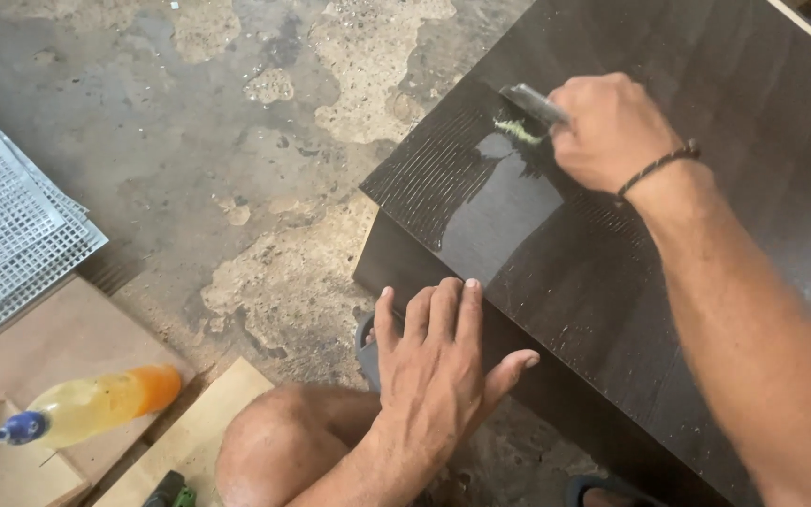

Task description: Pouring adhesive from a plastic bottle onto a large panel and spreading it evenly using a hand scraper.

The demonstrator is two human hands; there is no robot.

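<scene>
Scraper (pixel 534 102) lies clenched in right hand (pixel 609 131), blade slanting up-left across the dark panel (pixel 612 272), while left hand (pixel 440 361) presses flat, fingers released, on its near edge.

Dark brown, fine wood-grain panel (pixel 612 263) at right, with a glossy wet patch and a yellow-green smear (pixel 516 130) near the grey metal scraper (pixel 532 101). Black braided wristband (pixel 657 167) at upper right. Mottled grey and beige concrete floor (pixel 237 141). White perforated mesh sheets (pixel 7 225) at left. Yellow-to-orange bottle with blue cap (pixel 96 404) at lower left, on tan board (pixel 58 338).
</scene>
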